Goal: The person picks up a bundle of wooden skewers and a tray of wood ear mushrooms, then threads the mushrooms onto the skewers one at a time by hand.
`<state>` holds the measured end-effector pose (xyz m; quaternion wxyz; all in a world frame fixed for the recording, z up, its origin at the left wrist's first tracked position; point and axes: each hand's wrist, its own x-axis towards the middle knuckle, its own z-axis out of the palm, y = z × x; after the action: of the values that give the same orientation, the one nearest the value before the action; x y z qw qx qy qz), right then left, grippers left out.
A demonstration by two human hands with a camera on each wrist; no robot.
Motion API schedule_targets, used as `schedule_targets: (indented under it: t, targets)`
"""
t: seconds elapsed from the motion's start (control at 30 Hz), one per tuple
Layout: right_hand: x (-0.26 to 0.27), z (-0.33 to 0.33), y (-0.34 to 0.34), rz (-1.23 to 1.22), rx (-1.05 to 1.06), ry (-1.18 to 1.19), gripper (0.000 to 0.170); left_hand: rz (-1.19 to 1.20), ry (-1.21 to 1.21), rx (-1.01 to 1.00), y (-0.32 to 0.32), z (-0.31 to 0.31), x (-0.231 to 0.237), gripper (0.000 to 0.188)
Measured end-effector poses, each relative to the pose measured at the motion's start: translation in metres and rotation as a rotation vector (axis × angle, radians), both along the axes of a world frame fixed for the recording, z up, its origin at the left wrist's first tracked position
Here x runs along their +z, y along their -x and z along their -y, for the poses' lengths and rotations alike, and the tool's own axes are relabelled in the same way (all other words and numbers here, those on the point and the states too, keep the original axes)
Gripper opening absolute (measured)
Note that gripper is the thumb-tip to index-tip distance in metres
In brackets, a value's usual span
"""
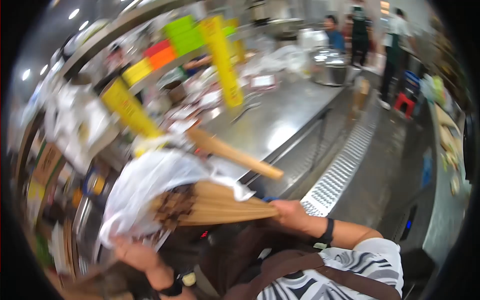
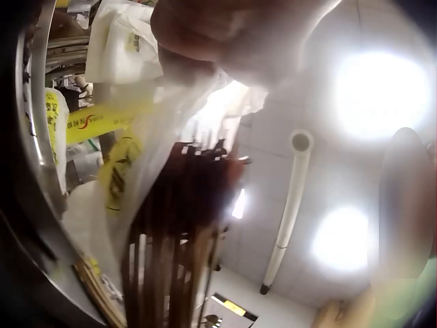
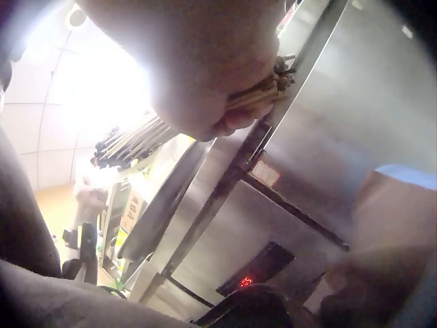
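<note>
My right hand point(image 1: 292, 215) grips a fanned bundle of wooden chopsticks point(image 1: 227, 204) near the thin ends. Out of that fist point(image 3: 212, 89) a few tips stick up in the right wrist view. The dark square ends point(image 1: 175, 206) point left, into the mouth of a white plastic bag point(image 1: 155, 172). At the bag's lower left edge, my left hand point(image 1: 135, 252) holds the plastic with curled fingers. The left wrist view shows the dark ends point(image 2: 198, 178) beside the bag film, under the left hand point(image 2: 225, 34).
Beyond the bag, a wooden bar point(image 1: 240, 155) juts over the steel counter point(image 1: 280, 127). Yellow posts point(image 1: 222, 60) hold up a shelf with coloured boxes point(image 1: 182, 32). A metal pot point(image 1: 330, 65) stands at the far end. People point(image 1: 360, 30) stand in the aisle beside a floor grate point(image 1: 345, 160).
</note>
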<state>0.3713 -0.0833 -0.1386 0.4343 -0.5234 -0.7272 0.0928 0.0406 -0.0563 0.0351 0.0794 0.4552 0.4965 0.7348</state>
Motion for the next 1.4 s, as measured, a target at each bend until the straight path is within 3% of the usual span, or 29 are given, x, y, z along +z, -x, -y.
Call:
schedule_targets:
  t: [0.07, 0.17, 0.33, 0.4, 0.47, 0.53, 0.6, 0.8, 0.87, 0.93, 1.0, 1.03, 1.07, 1.13, 1.23, 1.27, 1.33, 1.4]
  targets:
    - [0.001, -0.005, 0.005, -0.014, -0.030, 0.000, 0.027, -0.307, -0.204, 0.042, -0.022, 0.005, 0.017, 0.041]
    - [0.021, -0.001, 0.015, -0.046, -0.104, 0.091, 0.024, -0.377, -0.317, -0.064, -0.039, 0.018, 0.012, 0.037]
    - [0.021, 0.002, 0.011, -0.024, -0.184, 0.111, 0.022, -0.730, -0.207, -0.273, -0.049, 0.042, -0.030, 0.035]
    - [0.021, 0.001, 0.011, 0.006, -0.205, 0.054, 0.024, -0.749, -0.263, -0.293, -0.048, 0.037, -0.036, 0.035]
    - [0.017, -0.001, 0.009, 0.023, -0.198, 0.038, 0.024, 0.114, -0.198, -0.490, -0.046, 0.035, -0.031, 0.046]
    - [0.016, -0.002, 0.008, 0.052, -0.176, 0.018, 0.025, 0.495, -0.153, -0.472, -0.027, 0.023, -0.004, 0.056]
    - [0.016, 0.001, 0.009, 0.087, -0.152, -0.015, 0.027, 0.658, -0.153, -0.562, -0.008, 0.016, 0.022, 0.058]
    - [0.004, -0.002, 0.005, 0.202, -0.136, -0.062, 0.028, 0.708, -0.221, -0.812, 0.007, 0.010, 0.026, 0.057]
    - [0.004, -0.004, 0.004, 0.209, -0.138, -0.078, 0.028, 0.422, -0.275, -0.699, -0.006, 0.015, 0.022, 0.058]
    - [0.006, -0.006, 0.007, 0.181, -0.129, -0.071, 0.029, 0.233, -0.291, -0.763, -0.008, 0.019, 0.008, 0.063]
    - [0.011, -0.005, 0.009, 0.161, -0.138, -0.034, 0.029, -0.020, -0.171, -0.692, -0.007, 0.026, 0.003, 0.066]
    - [0.014, -0.004, 0.010, 0.139, -0.143, 0.003, 0.028, -0.181, -0.056, -0.563, -0.009, 0.035, 0.005, 0.068]
    - [0.017, -0.004, 0.011, 0.132, -0.153, 0.001, 0.028, -0.513, -0.029, -0.329, -0.012, 0.038, 0.011, 0.053]
    - [0.020, -0.003, 0.014, 0.032, -0.177, 0.044, 0.025, -0.645, -0.243, -0.419, -0.013, 0.032, -0.002, 0.044]
    - [0.024, -0.002, 0.016, -0.036, -0.220, 0.128, 0.021, -0.595, -0.058, -0.575, -0.032, 0.035, -0.034, 0.029]
    - [0.029, -0.003, 0.019, -0.045, -0.247, 0.128, 0.021, -0.526, -0.118, -0.686, -0.044, 0.033, -0.045, 0.025]
    - [0.041, -0.003, 0.025, -0.103, -0.232, 0.133, 0.020, -0.758, -0.052, -0.733, -0.060, 0.036, -0.036, 0.021]
    - [0.046, -0.007, 0.021, -0.125, -0.261, 0.100, 0.024, -0.777, -0.003, -0.794, -0.071, 0.035, -0.040, 0.024]
